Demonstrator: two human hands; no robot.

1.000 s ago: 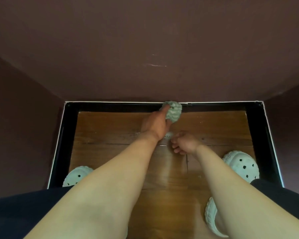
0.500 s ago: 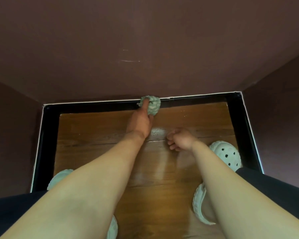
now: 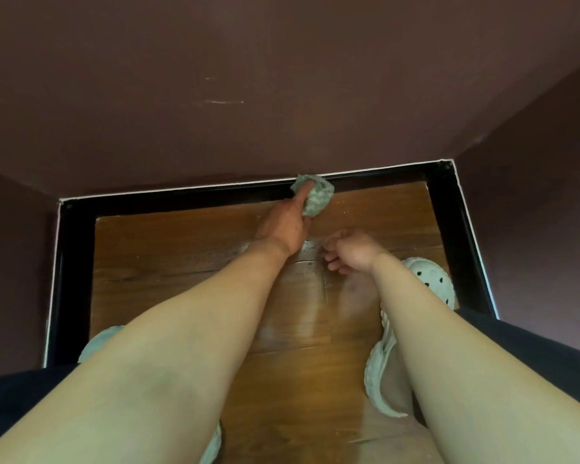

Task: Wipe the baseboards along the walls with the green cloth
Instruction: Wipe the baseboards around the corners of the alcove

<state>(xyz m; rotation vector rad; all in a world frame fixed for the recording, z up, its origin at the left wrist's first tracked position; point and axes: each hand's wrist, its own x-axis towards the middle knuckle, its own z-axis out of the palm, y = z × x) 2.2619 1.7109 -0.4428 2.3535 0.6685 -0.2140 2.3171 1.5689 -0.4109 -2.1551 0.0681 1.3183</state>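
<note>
The left hand (image 3: 283, 226) grips the bunched green cloth (image 3: 319, 199), index finger laid along its left side. The cloth sits beyond the fingers (image 3: 304, 192), pressed against the black baseboard (image 3: 181, 199) of the far wall. The right hand (image 3: 352, 251) hangs over the wooden floor (image 3: 181, 249), fingers loosely curled, holding nothing.

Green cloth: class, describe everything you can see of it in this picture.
The cloth is pale green, soft and knobbly like towelling, bunched into a ball. The left hand holds it, one finger stretched across its top, pressing it against the black baseboard at the foot of the wall, just above the wooden floor. Its underside is hidden.
</note>
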